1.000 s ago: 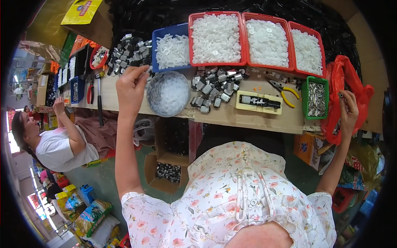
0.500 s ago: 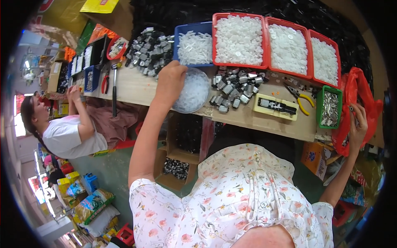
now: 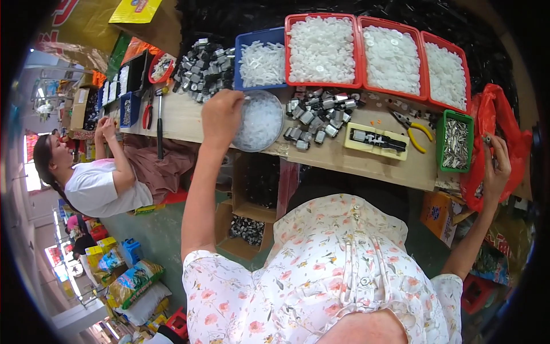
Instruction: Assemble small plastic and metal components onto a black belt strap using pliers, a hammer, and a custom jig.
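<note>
My left hand point(image 3: 221, 121) is at the left rim of a round clear tub point(image 3: 279, 127) of small translucent pieces. Its fingers are pinched together; whatever they hold is too small to make out. Far to the right, my right hand point(image 3: 497, 163) is beside a red plastic bag point(image 3: 488, 109), with a small dark, round-ended part point(image 3: 486, 139) between thumb and finger. Between my hands lies a cream block point(image 3: 354, 150) carrying a black assembly point(image 3: 381, 141) with a silver end. A loose pile of silver-and-black motor-like parts point(image 3: 321, 114) sits beside the tub.
Along the back stand a blue bin point(image 3: 244, 35) and three red bins point(image 3: 360, 51) of white plastic pieces. Yellow-handled pliers point(image 3: 421, 132) lie near a green basket point(image 3: 441, 146) of metal pins. A hammer point(image 3: 160, 120) lies at left, near a seated person point(image 3: 106, 180).
My left hand has moved slightly left and down from the blue bin's corner to the tub's rim. My right hand has risen slightly beside the red bag. The view has shifted a little.
</note>
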`<state>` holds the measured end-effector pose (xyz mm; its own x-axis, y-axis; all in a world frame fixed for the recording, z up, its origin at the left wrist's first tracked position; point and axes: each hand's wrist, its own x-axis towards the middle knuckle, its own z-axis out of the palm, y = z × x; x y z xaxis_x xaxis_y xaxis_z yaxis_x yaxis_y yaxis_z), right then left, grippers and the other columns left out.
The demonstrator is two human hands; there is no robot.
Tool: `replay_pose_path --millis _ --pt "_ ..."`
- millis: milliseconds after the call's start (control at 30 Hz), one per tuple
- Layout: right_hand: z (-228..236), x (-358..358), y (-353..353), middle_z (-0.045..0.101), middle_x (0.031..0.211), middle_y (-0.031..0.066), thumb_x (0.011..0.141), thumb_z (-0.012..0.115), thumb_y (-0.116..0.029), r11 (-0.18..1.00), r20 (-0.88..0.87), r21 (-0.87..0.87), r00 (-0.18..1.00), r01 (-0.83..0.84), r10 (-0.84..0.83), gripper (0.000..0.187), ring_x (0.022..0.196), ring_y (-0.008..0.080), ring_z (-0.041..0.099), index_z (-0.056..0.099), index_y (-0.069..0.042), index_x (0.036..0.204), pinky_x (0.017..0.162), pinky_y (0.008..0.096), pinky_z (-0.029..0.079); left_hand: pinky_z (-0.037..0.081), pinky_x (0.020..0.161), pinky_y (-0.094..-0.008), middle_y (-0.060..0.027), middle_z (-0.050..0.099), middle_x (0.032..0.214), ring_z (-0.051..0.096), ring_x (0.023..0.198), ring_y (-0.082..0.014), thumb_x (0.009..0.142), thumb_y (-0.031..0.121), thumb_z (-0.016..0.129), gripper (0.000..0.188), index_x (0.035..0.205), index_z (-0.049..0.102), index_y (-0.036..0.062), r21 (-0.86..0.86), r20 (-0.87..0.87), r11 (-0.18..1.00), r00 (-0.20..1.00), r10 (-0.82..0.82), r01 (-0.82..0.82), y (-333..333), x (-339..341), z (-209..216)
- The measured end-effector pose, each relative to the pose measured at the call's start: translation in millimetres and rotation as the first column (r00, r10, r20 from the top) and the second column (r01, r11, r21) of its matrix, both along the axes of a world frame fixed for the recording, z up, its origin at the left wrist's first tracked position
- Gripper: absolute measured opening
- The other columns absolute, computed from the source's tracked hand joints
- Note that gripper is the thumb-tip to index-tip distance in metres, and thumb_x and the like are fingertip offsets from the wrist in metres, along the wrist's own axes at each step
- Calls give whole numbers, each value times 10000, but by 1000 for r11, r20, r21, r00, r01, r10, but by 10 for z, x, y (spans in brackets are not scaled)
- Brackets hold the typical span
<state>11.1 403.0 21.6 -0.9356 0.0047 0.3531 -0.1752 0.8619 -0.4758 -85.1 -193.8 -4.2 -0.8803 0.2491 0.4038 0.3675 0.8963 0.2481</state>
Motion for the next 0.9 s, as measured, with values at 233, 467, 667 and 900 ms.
replay_pose_path --millis 233,467,667,900 --pt "134 -91 -735 673 1098 72 912 649 28 984 -32 -176 998 40 -47 280 1022 153 628 649 12 1191 893 274 479 503 659 -435 -117 652 829 650 772 -347 791 0 667 87 861 674 53 -7 23 1000 1000 11 -11 -23 -13 -176" --pt "264 -153 -1084 664 968 89 835 682 75 990 -36 -100 995 -97 94 221 911 159 628 650 49 1052 837 273 479 501 655 -400 -123 656 824 651 747 -338 806 1 686 68 868 680 28 -66 -35 998 999 23 -25 18 -6 -242" --pt "286 -115 -1162 656 992 99 835 680 71 974 26 -202 993 -104 112 207 929 181 628 651 60 1040 828 284 484 498 614 -337 -119 685 833 655 676 -268 801 -15 696 84 880 705 10 164 6 985 999 50 -51 88 124 59" --pt "100 -256 -1854 650 995 102 842 663 53 862 14 -362 923 -354 385 222 897 194 641 677 12 1060 736 281 502 466 594 -247 -54 697 808 626 677 -100 816 -52 724 73 883 712 -25 628 162 767 986 36 -131 415 385 241"
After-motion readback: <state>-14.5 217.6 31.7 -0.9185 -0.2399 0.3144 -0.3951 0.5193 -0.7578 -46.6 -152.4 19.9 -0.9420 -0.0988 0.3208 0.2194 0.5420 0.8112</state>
